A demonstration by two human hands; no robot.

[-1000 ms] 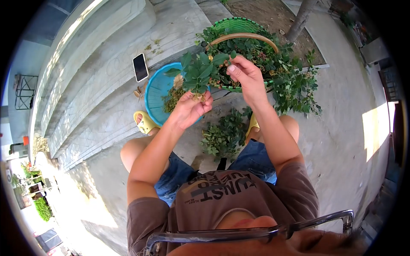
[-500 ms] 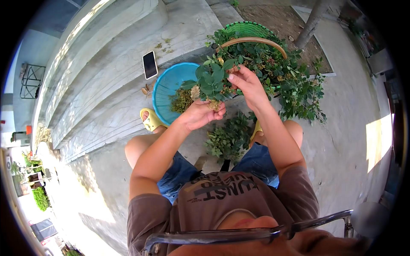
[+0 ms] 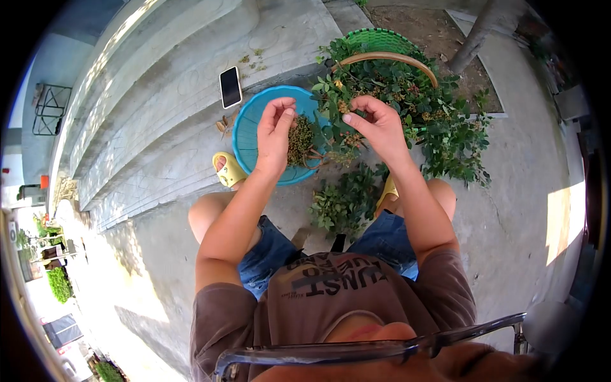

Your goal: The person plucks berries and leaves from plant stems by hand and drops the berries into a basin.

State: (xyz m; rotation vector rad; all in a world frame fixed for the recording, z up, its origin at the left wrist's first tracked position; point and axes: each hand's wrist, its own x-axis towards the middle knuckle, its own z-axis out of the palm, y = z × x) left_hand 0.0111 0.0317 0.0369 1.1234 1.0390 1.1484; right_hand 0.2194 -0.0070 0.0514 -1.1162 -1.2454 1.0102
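Note:
My left hand (image 3: pixel 275 137) is over the blue basin (image 3: pixel 245 143), its thumb and fingertips drawn together. Whatever may be between them is too small to make out. Inside the basin, on the right side, lies a heap of small greenish-brown berry clusters (image 3: pixel 300 143). My right hand (image 3: pixel 380 127) is closed, thumb against fingers, on a leafy branch (image 3: pixel 334 130) with small berry clusters that hangs over the basin's right edge. Behind that hand stands a green woven basket (image 3: pixel 382 39) with a brown handle (image 3: pixel 388 56), heaped with leafy berry branches (image 3: pixel 439 143).
A phone (image 3: pixel 230 87) lies on the concrete step left of the basin, near dry leaves and plant scraps (image 3: pixel 258 60). Cut leafy branches (image 3: pixel 347 200) lie on the ground between my feet, which wear yellow sandals (image 3: pixel 228 169). A tree trunk (image 3: pixel 471 51) rises beyond the basket.
My left hand has left the branch and moved up and left over the basin. The branch, still in my right hand, now hangs lower. The view has shifted slightly.

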